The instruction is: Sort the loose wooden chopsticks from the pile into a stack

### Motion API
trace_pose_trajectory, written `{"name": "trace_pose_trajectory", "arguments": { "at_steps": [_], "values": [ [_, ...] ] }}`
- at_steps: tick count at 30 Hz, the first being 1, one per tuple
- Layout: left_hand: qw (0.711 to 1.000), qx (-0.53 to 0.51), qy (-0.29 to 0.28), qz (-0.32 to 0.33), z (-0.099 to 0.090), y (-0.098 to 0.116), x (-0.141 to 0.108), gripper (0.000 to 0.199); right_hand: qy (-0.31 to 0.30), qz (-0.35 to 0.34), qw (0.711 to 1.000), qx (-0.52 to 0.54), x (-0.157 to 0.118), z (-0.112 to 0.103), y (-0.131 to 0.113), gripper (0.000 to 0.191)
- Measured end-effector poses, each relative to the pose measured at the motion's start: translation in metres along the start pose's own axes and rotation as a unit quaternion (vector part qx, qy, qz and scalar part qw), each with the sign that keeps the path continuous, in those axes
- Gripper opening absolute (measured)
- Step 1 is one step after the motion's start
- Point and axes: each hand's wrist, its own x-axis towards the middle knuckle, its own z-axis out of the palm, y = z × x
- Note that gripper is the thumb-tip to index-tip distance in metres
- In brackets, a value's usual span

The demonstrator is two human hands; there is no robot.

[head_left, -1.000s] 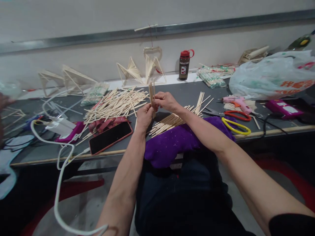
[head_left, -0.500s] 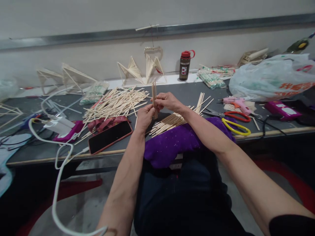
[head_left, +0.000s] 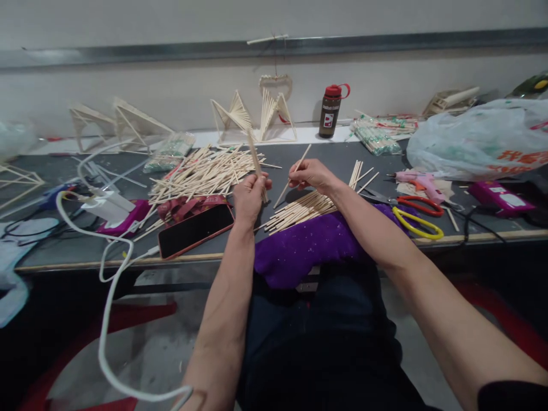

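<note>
My left hand [head_left: 250, 197] is closed round a small bundle of wooden sticks [head_left: 254, 153], which stands nearly upright. To its right, my right hand [head_left: 314, 174] pinches a single wooden stick [head_left: 295, 172] that slants down to the left. Below the right hand, a row of sticks [head_left: 299, 211] lies side by side along a purple cloth [head_left: 308, 245] at the table's front edge. A large loose pile of sticks [head_left: 205, 174] spreads beyond my left hand. How many sticks the left hand holds is hard to make out.
A phone [head_left: 196, 230] lies left of my left arm, near a white charger [head_left: 109, 206] with cables. Scissors [head_left: 417, 220], a pink glue gun [head_left: 422, 184] and a plastic bag [head_left: 479, 140] are on the right. Stick models [head_left: 234, 117] and a bottle [head_left: 330, 114] stand along the wall.
My hands were together at the bundle and are now apart. The right hand has moved right with one stick, while the bundle stays in my left hand. The view has shifted slightly.
</note>
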Motion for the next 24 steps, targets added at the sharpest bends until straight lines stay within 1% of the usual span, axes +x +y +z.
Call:
{"name": "trace_pose_trajectory", "arguments": {
  "at_steps": [2,4,6,8,9,13,15,17,20,22,24],
  "values": [
    [0.993,0.103,-0.036,0.038,0.004,0.005,-0.006,0.023,-0.002,-0.007,1.000,0.006,0.000,0.000,0.001,0.014],
    [0.972,0.207,-0.057,0.096,0.009,0.012,-0.014,0.023,-0.002,-0.011,1.000,-0.004,-0.001,0.000,0.000,0.015],
    [0.943,0.289,-0.090,0.137,0.014,0.018,-0.021,0.025,-0.007,-0.005,1.000,-0.016,-0.002,-0.002,0.000,0.017],
    [0.926,0.325,-0.115,0.156,0.017,0.023,-0.026,0.029,-0.008,0.004,1.000,-0.013,-0.003,-0.004,0.000,0.020],
    [0.922,0.332,-0.122,0.156,0.019,0.024,-0.028,0.030,-0.007,0.008,1.000,-0.007,-0.004,-0.005,0.000,0.021],
    [0.935,0.306,-0.124,0.132,0.018,0.025,-0.028,0.030,-0.013,0.030,0.999,0.004,-0.004,-0.006,0.005,0.020],
    [0.942,0.289,-0.118,0.121,0.016,0.023,-0.027,0.030,-0.014,0.025,1.000,-0.002,-0.005,-0.004,0.007,0.021],
    [0.949,0.269,-0.118,0.112,0.014,0.021,-0.024,0.029,-0.006,-0.001,1.000,-0.018,-0.006,0.000,0.008,0.022],
    [0.967,0.208,-0.119,0.090,0.012,0.020,-0.020,0.027,0.004,-0.066,0.997,-0.047,-0.009,0.006,0.004,0.023],
    [0.977,0.161,-0.118,0.075,0.012,0.021,-0.019,0.027,-0.001,-0.101,0.993,-0.062,-0.011,0.009,0.000,0.024],
    [0.983,0.121,-0.126,0.063,0.011,0.023,-0.018,0.027,-0.010,-0.120,0.990,-0.072,-0.013,0.012,-0.004,0.026]
  ]
}}
